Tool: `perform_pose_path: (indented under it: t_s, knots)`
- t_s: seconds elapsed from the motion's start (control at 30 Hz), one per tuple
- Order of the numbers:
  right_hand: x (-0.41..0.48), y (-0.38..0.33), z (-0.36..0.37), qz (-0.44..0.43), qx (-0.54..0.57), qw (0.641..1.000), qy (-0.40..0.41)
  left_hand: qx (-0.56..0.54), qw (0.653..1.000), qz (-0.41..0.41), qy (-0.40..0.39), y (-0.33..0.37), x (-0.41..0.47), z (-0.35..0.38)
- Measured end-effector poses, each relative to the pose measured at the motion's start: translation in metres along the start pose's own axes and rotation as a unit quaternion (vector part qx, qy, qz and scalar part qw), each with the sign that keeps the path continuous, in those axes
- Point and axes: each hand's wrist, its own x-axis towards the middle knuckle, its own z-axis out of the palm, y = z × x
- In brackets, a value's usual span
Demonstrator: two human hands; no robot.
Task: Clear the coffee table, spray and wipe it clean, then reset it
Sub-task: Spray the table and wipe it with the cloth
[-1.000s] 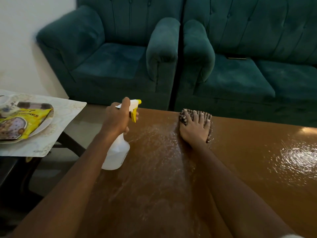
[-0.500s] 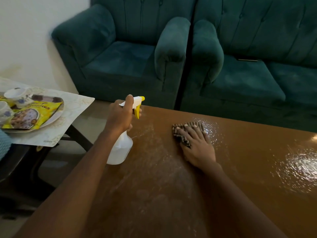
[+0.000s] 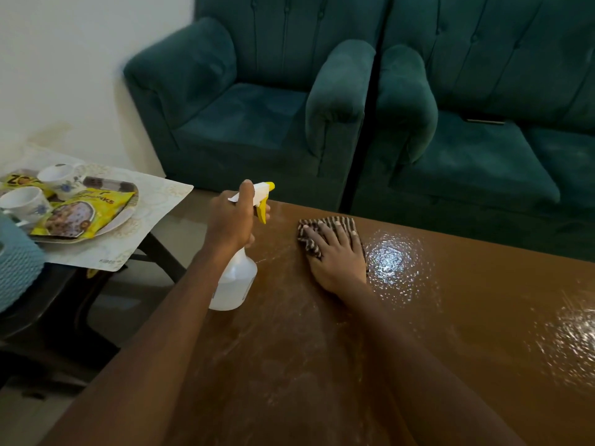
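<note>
The brown coffee table (image 3: 467,317) fills the lower right, its top wet with spray droplets and wipe streaks. My right hand (image 3: 335,252) lies flat with straight fingers on a striped cloth (image 3: 341,224) near the table's far left corner, pressing it down. My left hand (image 3: 230,218) grips the neck of a white spray bottle (image 3: 236,281) with a yellow trigger, held upright at the table's left edge, nozzle pointing right.
A side table (image 3: 154,201) at left carries a patterned mat, a tray (image 3: 125,217) with two white cups (image 3: 24,202) and yellow snack packets (image 3: 80,214). A teal woven thing (image 3: 16,268) lies at far left. Teal sofas (image 3: 257,117) stand behind the coffee table.
My right hand has slid the cloth left along the far edge and back toward the corner. The view has panned left, showing more of the tray. The bottle stays put in my left hand.
</note>
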Motion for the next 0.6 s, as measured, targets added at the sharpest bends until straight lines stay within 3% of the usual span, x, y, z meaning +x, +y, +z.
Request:
perform_pose_path:
  t_s: [0.33,0.6]
  knots:
    - [-0.005,-0.009,0.002,0.111,0.031,0.993,0.014,0.053,0.991,0.003,-0.127,0.004,0.012,0.002]
    - [0.003,-0.012,-0.001,0.141,0.017,0.99,0.009,0.161,0.976,0.002,-0.145,-0.008,0.042,-0.032]
